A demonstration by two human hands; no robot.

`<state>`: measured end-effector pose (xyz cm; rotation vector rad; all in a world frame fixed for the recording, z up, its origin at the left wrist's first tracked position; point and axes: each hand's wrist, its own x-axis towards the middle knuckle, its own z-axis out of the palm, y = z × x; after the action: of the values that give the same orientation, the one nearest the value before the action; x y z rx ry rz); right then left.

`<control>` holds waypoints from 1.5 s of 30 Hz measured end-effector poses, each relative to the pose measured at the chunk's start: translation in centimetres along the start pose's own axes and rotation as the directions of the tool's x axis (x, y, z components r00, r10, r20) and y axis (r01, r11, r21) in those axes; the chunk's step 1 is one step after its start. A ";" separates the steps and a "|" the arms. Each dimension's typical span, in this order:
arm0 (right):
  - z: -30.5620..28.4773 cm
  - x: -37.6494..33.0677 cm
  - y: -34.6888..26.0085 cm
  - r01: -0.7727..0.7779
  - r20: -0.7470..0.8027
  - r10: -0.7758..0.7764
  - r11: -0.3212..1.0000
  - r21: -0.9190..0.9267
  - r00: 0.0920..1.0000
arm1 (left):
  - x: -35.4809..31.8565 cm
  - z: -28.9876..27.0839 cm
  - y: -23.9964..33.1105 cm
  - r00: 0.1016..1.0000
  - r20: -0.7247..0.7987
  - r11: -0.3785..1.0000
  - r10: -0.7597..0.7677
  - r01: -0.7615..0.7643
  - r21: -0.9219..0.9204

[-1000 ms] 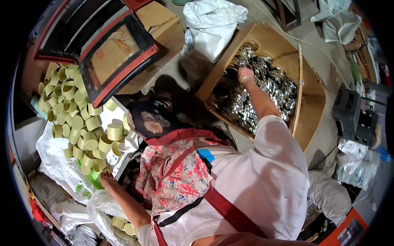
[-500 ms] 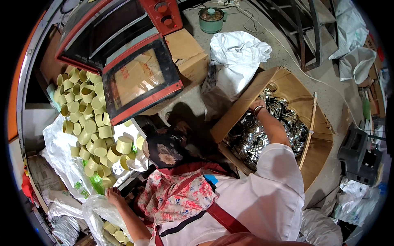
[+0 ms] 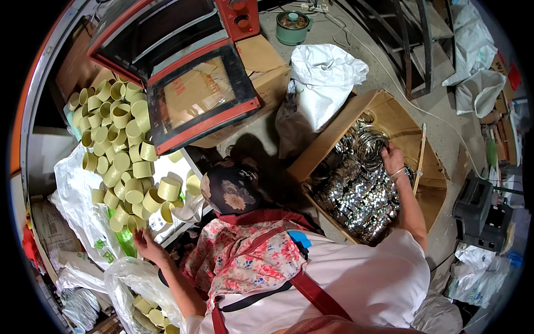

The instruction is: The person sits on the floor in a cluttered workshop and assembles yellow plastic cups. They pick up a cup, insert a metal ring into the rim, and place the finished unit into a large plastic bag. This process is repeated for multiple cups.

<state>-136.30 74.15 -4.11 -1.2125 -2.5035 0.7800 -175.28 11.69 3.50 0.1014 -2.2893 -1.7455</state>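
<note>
My right hand [image 3: 394,160] is inside a cardboard box [image 3: 317,161] on the right, its fingers closed around the edge of some shiny metal rings [image 3: 371,149]. More rings [image 3: 356,197] fill the box in stacked rows. My left hand [image 3: 147,246] holds nothing, its fingers loosely bent and apart, just below a heap of pale yellow-green cups [image 3: 133,191]. The nearest cup [image 3: 135,222] lies just above the fingertips. The cups are short and round, tipped at many angles.
A red oven [image 3: 167,72] with its door [image 3: 203,92] hanging down stands at the upper left above a carton [image 3: 267,69]. A white sack [image 3: 320,83] stands behind the box. A clear bag [image 3: 125,273] with more cups lies near my left arm. A green pot [image 3: 292,28] is at the back.
My right hand has moved from the far left side of the box to the right edge of the rings. The left hand has shifted slightly up and left, its fingers bending more.
</note>
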 end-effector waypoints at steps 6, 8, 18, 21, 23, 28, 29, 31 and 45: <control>-0.6 0.9 -20.7 0.089 0.171 -0.148 0.945 0.316 0.974 | -8.3 14.9 12.6 0.643 0.766 0.995 0.003 0.075 -0.066; 1.1 1.4 -25.6 0.087 0.369 -0.223 0.932 0.352 0.902 | -10.2 18.4 13.6 0.441 0.894 0.997 0.078 -0.061 -0.056; 9.8 2.8 -34.8 0.449 0.237 -0.573 0.789 0.421 0.785 | -10.4 21.0 13.6 0.694 0.716 0.756 -0.069 0.505 -0.417; 9.0 3.2 -37.1 0.181 0.513 -0.497 0.818 0.546 0.700 | -8.6 20.6 12.2 0.702 0.710 0.553 -0.047 0.610 -0.567; 9.0 3.4 -37.9 0.145 0.515 -0.504 0.798 0.585 0.693 | -8.0 20.7 12.2 0.708 0.704 0.541 -0.052 0.613 -0.576; 11.2 5.2 -39.4 0.350 0.306 -0.615 0.715 0.606 0.727 | -6.8 21.8 12.8 0.732 0.678 0.465 -0.068 0.625 -0.627; 11.9 5.7 -39.5 0.384 0.270 -0.636 0.695 0.608 0.723 | -6.5 22.0 12.9 0.736 0.675 0.462 -0.053 0.617 -0.636; 12.5 6.6 -40.3 0.422 0.255 -0.635 0.711 0.563 0.729 | -5.9 22.2 13.2 0.748 0.663 0.460 -0.026 0.598 -0.657; 13.6 26.3 -49.6 0.410 -0.022 -0.410 0.912 0.003 0.912 | -6.3 20.3 12.0 0.700 0.610 0.928 0.370 -0.300 -0.220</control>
<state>-190.85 64.64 12.54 -0.6438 -2.6011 0.6587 -173.03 35.37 9.01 -1.0413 -2.3996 -1.8750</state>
